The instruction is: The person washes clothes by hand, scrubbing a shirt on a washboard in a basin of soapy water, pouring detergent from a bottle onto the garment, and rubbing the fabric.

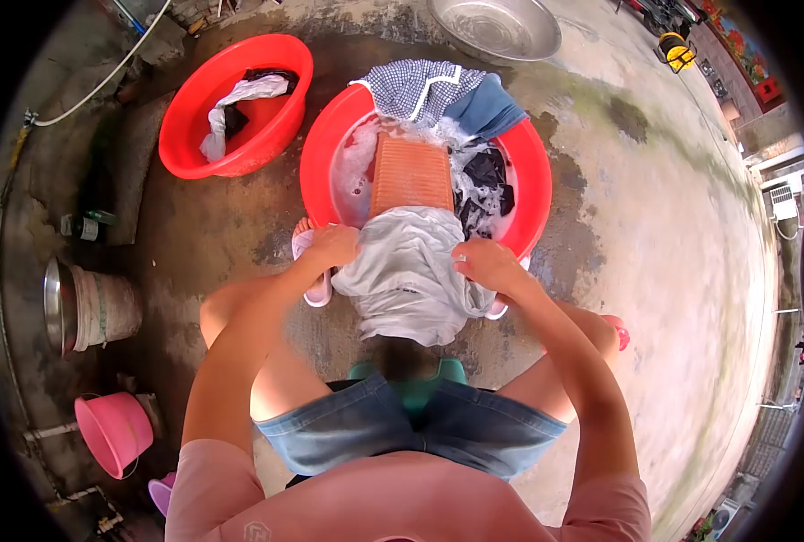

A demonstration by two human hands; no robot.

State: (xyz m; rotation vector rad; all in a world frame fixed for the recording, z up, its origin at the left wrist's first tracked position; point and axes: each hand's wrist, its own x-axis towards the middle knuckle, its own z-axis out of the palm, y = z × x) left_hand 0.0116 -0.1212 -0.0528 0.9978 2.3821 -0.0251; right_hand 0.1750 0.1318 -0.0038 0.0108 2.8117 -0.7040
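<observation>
"One near red basin [533, 185]: contents?"

"Suds [357, 154], black cloth [485, 172], orange washboard [411, 176]. Far red basin [262, 155]: grey and black laundry [248, 91]."

"Grip?"

"Left hand [336, 245], right hand [489, 262] both gripping grey garment [411, 266], draped over washboard's near end."

Cloth [411, 271] on washbd [413, 173] in tub [530, 185]
</observation>
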